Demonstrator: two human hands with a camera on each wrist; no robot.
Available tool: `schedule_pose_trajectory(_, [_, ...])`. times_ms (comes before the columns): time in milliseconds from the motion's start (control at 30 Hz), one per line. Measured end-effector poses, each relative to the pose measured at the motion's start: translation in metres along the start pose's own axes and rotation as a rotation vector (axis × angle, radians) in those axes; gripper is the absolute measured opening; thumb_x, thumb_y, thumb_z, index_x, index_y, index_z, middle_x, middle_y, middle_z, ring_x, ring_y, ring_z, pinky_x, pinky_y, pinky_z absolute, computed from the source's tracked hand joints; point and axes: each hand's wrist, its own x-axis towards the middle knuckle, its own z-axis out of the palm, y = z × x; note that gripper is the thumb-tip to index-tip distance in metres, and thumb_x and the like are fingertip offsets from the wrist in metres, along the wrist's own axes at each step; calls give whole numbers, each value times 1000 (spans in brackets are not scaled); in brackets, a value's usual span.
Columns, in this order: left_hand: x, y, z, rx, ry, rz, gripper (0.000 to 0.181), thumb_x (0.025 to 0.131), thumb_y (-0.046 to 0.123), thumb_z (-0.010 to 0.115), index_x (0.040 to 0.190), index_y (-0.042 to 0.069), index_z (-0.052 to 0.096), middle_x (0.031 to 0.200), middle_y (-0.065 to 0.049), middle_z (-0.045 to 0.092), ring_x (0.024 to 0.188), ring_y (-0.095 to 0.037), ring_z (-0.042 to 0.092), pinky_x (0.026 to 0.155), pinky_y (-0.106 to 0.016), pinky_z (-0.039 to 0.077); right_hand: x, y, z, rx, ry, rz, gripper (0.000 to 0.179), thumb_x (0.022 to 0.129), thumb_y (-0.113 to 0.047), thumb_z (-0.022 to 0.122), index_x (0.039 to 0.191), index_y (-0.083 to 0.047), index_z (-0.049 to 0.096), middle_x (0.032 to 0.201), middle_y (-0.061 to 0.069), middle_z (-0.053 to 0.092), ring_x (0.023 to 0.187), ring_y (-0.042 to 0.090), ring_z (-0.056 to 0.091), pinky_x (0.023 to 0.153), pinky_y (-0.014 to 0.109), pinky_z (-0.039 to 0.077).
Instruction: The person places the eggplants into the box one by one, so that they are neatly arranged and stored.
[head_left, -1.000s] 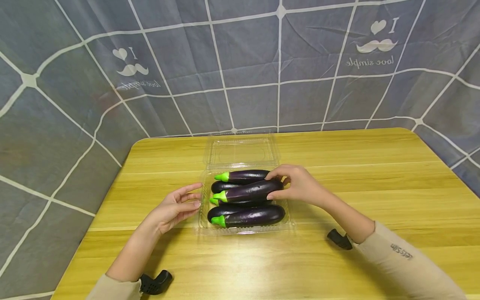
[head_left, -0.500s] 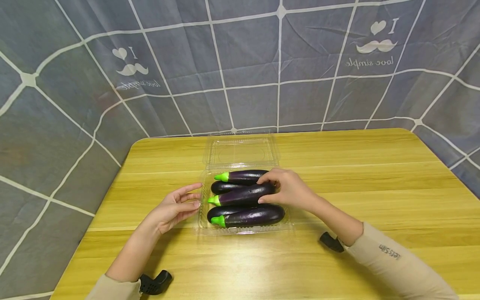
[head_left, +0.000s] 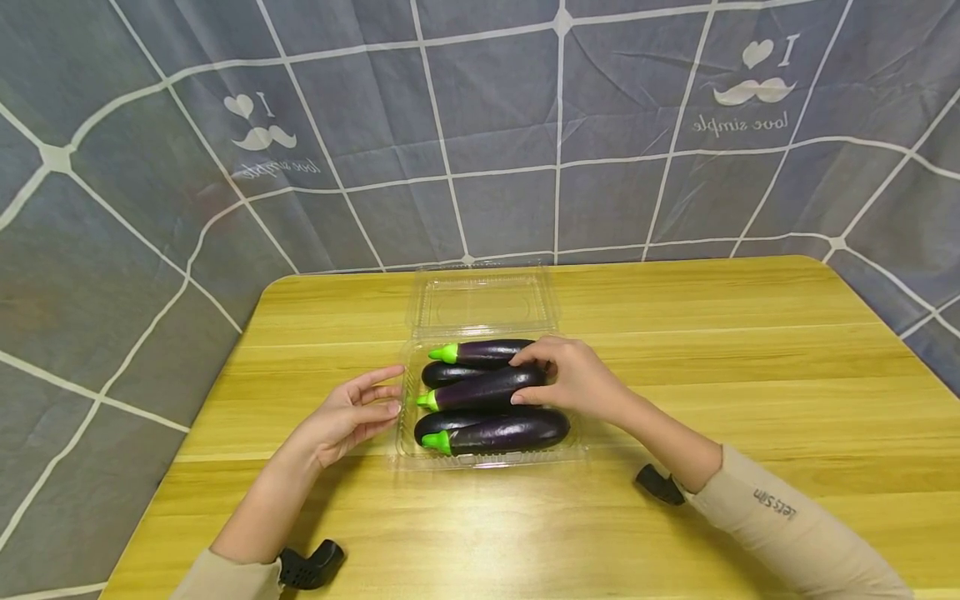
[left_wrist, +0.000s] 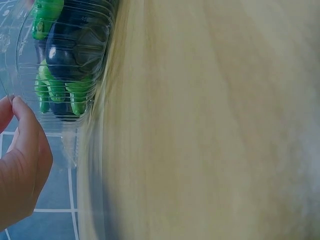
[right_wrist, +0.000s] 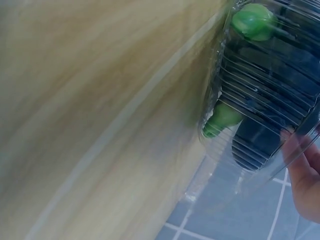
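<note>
A: Five aubergines counted, all lying lengthwise in the clear box (head_left: 487,460), green stems pointing left. Box seated mid-desk (head_left: 750,350), lid (head_left: 480,302) folded back flat behind it.

B: Right hand (head_left: 573,379)?

A: Laid on the top aubergine (head_left: 483,388), fingers (head_left: 525,357) curled over its blunt right end, thumb underneath. Held, not just touched. Aubergine resting across the ones below, tilted a little, stem end lower.

B: And the left hand (head_left: 348,417)?

A: Parked just beside the box's left wall, palm turned toward it, fingers straight and loosely spread. Fingertips right at the rim; actual contact hard to tell from the head view. Seen from the left wrist, thumb tip close against the ribbed plastic.

B: Anything else around?

A: Grey checked cloth (head_left: 480,125) hung behind the desk, printed with a heart and moustache. Beige sleeves (head_left: 795,525) on both arms.
</note>
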Motion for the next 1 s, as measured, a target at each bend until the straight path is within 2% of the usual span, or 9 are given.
schedule_pose_trajectory(367, [-1, -1, 0, 6, -1, 7, 63, 89, -5, 55, 145, 1, 26, 117, -11, 46, 91, -11, 57, 80, -23, 50, 0, 3, -1, 72, -18, 11, 39, 70, -24, 83, 103, -8, 69, 91, -1, 63, 75, 11, 54, 64, 26, 51])
schedule_pose_trajectory(667, [0, 0, 0, 11, -1, 11, 63, 89, -6, 55, 145, 0, 26, 116, -10, 47, 91, -10, 57, 81, -23, 50, -1, 3, -8, 196, -43, 65, 40, 72, -18, 81, 107, -3, 68, 98, 8, 64, 86, 21, 57, 73, 37, 54])
schedule_pose_trajectory(1000, [-1, 0, 0, 3, -6, 8, 64, 89, -5, 56, 145, 1, 26, 115, -9, 47, 90, -10, 57, 80, -23, 50, -2, 8, -17, 334, -65, 101, 36, 76, -13, 77, 108, 1, 66, 105, 14, 64, 90, 30, 58, 77, 38, 53])
